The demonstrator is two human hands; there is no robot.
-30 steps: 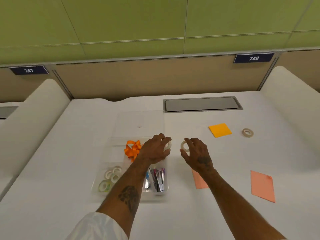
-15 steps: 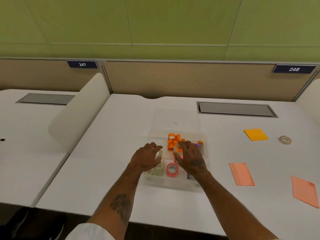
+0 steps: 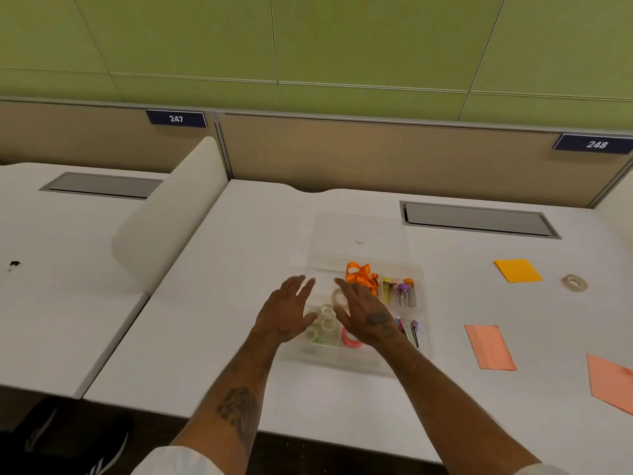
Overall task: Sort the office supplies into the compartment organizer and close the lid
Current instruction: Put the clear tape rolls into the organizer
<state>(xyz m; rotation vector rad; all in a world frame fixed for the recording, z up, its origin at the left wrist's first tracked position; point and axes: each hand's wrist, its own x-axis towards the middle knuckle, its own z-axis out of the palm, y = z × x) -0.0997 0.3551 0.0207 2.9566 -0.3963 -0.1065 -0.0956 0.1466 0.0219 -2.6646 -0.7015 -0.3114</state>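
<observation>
A clear compartment organizer point(image 3: 423, 296) sits mid-desk, its transparent lid point(image 3: 359, 231) lying flat open behind it. Inside are an orange ribbon point(image 3: 359, 274), small vials point(image 3: 400, 291), several clear tape rolls point(image 3: 323, 320), a pink tape roll point(image 3: 349, 341) and clips point(image 3: 409, 329). My left hand point(image 3: 286, 311) hovers over the organizer's left side, fingers spread and empty. My right hand point(image 3: 364, 313) is over its middle, fingers apart, holding nothing. A tape roll point(image 3: 337, 294) lies between the two hands.
On the desk to the right lie an orange sticky pad point(image 3: 517, 270), a loose tape roll point(image 3: 575, 282) and two salmon paper pieces point(image 3: 489, 346) point(image 3: 613, 382). A grey cable hatch point(image 3: 479, 219) sits behind. A white divider point(image 3: 171, 217) stands at left.
Both hands carried tape rolls from the desk to the organizer and opened, leaving the rolls in it. The view has shifted left.
</observation>
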